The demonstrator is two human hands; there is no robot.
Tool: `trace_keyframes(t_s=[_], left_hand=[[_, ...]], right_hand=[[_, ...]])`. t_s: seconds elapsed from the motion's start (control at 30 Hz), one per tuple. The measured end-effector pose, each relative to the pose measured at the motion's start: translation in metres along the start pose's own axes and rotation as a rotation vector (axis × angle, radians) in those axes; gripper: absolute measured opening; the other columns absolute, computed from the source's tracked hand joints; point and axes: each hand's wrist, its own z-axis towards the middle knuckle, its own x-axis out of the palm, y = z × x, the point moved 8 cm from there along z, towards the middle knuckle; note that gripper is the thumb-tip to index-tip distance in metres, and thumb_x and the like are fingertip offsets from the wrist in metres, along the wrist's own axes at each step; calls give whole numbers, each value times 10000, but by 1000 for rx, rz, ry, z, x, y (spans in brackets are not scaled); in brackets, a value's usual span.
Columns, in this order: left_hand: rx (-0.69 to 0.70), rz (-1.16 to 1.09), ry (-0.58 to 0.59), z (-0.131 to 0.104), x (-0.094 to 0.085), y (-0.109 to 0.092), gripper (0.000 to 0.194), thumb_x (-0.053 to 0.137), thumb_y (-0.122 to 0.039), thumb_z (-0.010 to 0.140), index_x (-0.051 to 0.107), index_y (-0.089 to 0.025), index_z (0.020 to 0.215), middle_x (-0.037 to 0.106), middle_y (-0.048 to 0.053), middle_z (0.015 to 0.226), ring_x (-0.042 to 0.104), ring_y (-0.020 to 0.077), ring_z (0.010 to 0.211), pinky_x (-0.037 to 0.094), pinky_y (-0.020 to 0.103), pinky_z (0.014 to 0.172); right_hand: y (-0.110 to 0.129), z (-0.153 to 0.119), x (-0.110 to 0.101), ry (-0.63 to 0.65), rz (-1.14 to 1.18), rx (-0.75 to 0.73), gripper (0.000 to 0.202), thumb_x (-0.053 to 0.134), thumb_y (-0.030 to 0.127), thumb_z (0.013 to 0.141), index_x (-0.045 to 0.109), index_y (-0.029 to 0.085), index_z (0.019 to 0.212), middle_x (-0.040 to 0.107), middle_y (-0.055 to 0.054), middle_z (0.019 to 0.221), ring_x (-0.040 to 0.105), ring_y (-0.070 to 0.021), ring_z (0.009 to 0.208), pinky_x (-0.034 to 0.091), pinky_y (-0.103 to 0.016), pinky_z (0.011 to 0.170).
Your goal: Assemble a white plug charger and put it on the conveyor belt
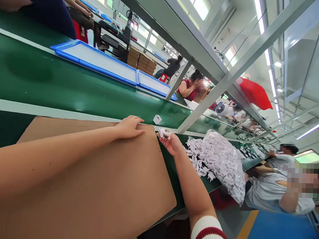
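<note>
**Q:** On the near side of the green conveyor belt (71, 88), what are the two hands doing?

**A:** Left hand (129, 127) lies palm down, fingers flat and together, on the far edge of a brown cardboard sheet (99, 180) — likely pressing it so it stays put. Right hand (171, 142) is palm up just past the sheet's right corner, fingertips pinched on a small white plug part (164, 133).

**Q:** Where do such parts sit, and what room is there?

**A:** A heap of white plug parts (200, 159) spills from a clear plastic bag (223, 160) just right of that hand. One white cube-shaped piece (157, 119) stands alone on the belt beyond the sheet. Blue trays (98, 60) lie well apart on the far side — bare belt between. A slanting metal frame post (202, 103) rises close behind the right hand
</note>
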Motion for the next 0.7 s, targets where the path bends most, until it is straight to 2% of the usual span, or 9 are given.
trace_keyframes(t_s=[0.07, 0.13, 0.23, 0.33, 0.4, 0.47, 0.53, 0.6, 0.7], left_hand=[[-71, 0, -92, 19, -7, 0, 671, 527, -512, 871, 598, -131, 1418, 583, 145, 1453, 429, 352, 1413, 365, 459, 1195], [-140, -41, -123, 41, -7, -2, 614, 575, -481, 872, 614, -157, 1393, 614, 132, 1415, 473, 342, 1367, 411, 438, 1152], [-239, -116, -105, 70, 3, -7, 758, 743, -537, 777, 588, -135, 1401, 589, 165, 1437, 485, 358, 1360, 457, 403, 1096], [-359, -157, -105, 85, 15, -8, 850, 844, -589, 683, 609, -107, 1342, 629, 205, 1358, 555, 372, 1277, 495, 392, 1012], [-388, -191, -120, 87, 20, -8, 698, 806, -546, 744, 652, -113, 1270, 678, 191, 1266, 623, 337, 1164, 508, 365, 942], [-342, -210, -129, 86, 20, -10, 531, 724, -447, 818, 678, -129, 1241, 701, 153, 1228, 648, 297, 1104, 502, 331, 916], [-268, -208, -122, 78, 13, -11, 459, 652, -361, 835, 694, -155, 1243, 719, 101, 1194, 654, 265, 1077, 491, 299, 917], [-196, -218, -102, 62, 3, -11, 499, 611, -349, 820, 692, -180, 1282, 738, 54, 1118, 665, 240, 1003, 490, 279, 899], [-91, -280, 3, 23, -8, -16, 648, 592, -452, 798, 636, -199, 1392, 741, 17, 1015, 659, 217, 857, 503, 265, 793]], right_hand=[[-11, 0, 4, -8, -160, -86, 280, 716, 273, 725, 712, 194, 993, 762, -43, 976, 701, -164, 838, 566, -256, 728], [-14, -3, 10, 2, -451, -220, 305, 732, 248, 728, 736, 202, 1030, 752, -34, 966, 672, -165, 825, 550, -272, 744], [-10, -10, 21, 31, -800, -427, 301, 687, 188, 771, 756, 197, 1064, 708, -42, 984, 625, -163, 835, 524, -283, 769], [-6, -13, 25, 49, -898, -504, 269, 672, 205, 812, 768, 188, 1063, 646, -33, 942, 576, -148, 784, 493, -270, 724], [-6, -12, 25, 52, -870, -495, 240, 707, 273, 824, 778, 201, 1041, 630, -16, 897, 555, -139, 747, 480, -265, 699], [-6, -9, 21, 43, -774, -453, 239, 747, 350, 808, 786, 217, 1002, 652, -6, 882, 564, -136, 740, 482, -265, 700], [-7, -7, 14, 11, -615, -370, 277, 784, 404, 766, 785, 217, 970, 701, -7, 898, 604, -139, 757, 498, -268, 713], [-6, -6, 5, -41, -429, -279, 361, 826, 437, 695, 774, 204, 966, 743, -22, 923, 649, -155, 791, 510, -267, 698], [2, -9, -7, -109, -203, -216, 477, 863, 458, 601, 763, 184, 980, 769, -51, 953, 679, -177, 829, 486, -248, 626]])
